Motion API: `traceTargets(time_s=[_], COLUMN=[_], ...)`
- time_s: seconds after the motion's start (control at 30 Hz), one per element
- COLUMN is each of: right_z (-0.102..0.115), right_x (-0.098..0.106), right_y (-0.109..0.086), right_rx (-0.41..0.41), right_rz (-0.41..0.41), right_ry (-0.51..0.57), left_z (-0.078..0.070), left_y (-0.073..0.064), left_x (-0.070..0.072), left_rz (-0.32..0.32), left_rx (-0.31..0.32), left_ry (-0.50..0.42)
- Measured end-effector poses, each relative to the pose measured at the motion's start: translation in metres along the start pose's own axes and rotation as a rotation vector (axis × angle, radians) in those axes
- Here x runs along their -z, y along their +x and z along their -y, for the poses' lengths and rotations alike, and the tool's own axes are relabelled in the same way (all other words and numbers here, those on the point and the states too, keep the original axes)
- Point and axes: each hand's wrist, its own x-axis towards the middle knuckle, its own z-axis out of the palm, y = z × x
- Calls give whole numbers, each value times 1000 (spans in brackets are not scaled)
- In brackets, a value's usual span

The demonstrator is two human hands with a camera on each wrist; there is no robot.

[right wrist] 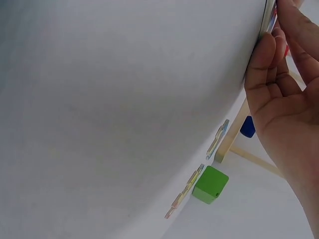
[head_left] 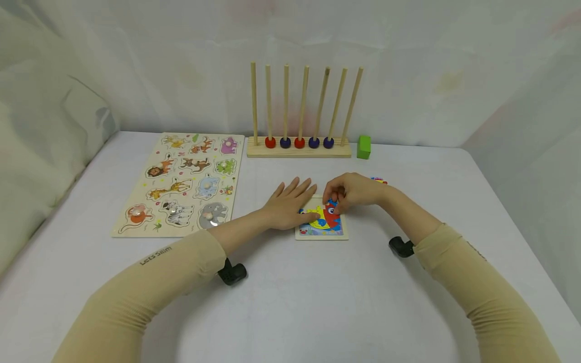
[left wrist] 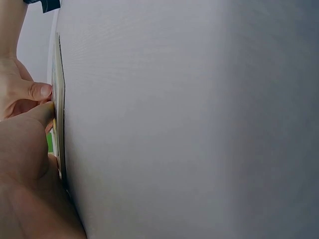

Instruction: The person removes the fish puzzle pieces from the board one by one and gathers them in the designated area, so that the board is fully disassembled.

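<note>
We are spreading our left hand (head_left: 288,207) wide, thumb touching a square wooden puzzle (head_left: 323,238); our right hand (head_left: 356,190) is pinching a flat red piece (head_left: 333,219).

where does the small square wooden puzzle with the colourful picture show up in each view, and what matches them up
Head: the small square wooden puzzle lies right of and below centre, at both hands.
Left wrist: the puzzle stands edge-on as a narrow strip near the left edge.
Right wrist: only a sliver of the puzzle, edge-on at the top, towards the right.
Shared landmark: the person's bare right hand, beside the puzzle in every view.
</note>
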Motion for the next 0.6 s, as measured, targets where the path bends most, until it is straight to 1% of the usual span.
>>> traceTargets(time_s=[0.27, 0.6], right_z=[4, 7], right_x=[-1, -1], right_y=[-2, -4], right_rx=[-20, 14], right_rz=[-4, -35], right_ry=[-4, -47], left_z=[0, -1], left_y=[0, -1], left_x=[1, 2], left_rz=[4, 8], left_rx=[5, 5], left_ry=[-1, -6])
